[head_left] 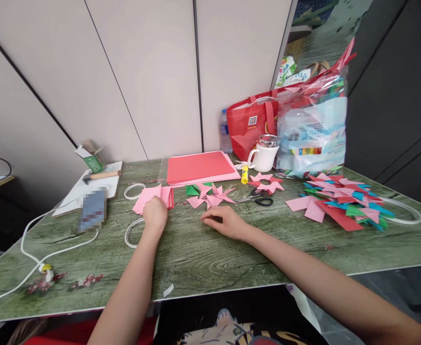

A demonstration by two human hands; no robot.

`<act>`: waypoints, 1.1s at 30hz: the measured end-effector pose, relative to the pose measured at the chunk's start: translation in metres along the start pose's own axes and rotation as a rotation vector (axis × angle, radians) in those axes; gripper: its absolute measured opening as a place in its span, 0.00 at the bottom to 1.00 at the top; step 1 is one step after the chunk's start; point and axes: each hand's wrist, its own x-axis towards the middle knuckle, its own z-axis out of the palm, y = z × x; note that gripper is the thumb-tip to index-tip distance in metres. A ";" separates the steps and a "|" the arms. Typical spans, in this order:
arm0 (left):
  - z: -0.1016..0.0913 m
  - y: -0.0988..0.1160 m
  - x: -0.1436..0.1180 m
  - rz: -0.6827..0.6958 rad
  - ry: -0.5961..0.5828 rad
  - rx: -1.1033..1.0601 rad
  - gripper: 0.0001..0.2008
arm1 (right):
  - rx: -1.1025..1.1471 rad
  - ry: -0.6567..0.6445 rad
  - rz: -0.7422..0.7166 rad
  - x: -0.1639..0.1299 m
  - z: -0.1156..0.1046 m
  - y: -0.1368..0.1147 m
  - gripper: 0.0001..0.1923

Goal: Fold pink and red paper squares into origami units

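Note:
My left hand (155, 213) is closed at the near edge of a stack of pink paper pieces (143, 199), pinching pink paper; the fingertips are partly hidden. Red pieces show at the stack's right side. My right hand (228, 221) hovers low over the table with its fingers curved and a gap between thumb and forefinger, holding nothing. Just beyond it lie folded pink paper points (213, 195) with a green folded piece (192, 190) among them. Black-handled scissors (264, 201) rest to the right of these, near a ring of pink and red folded points (266, 183).
Large red sheets (199, 167) lie at the back, near a yellow glue stick (244, 175), white mug (266, 155) and red bag (249, 127). A colourful pile of folded paper (343, 196) is at right. At left are a hammer (102, 176), phone (93, 209) and white cable (70, 249).

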 end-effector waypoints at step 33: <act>0.000 -0.021 0.014 0.400 -0.134 0.124 0.14 | -0.094 0.163 -0.044 0.005 -0.002 0.003 0.08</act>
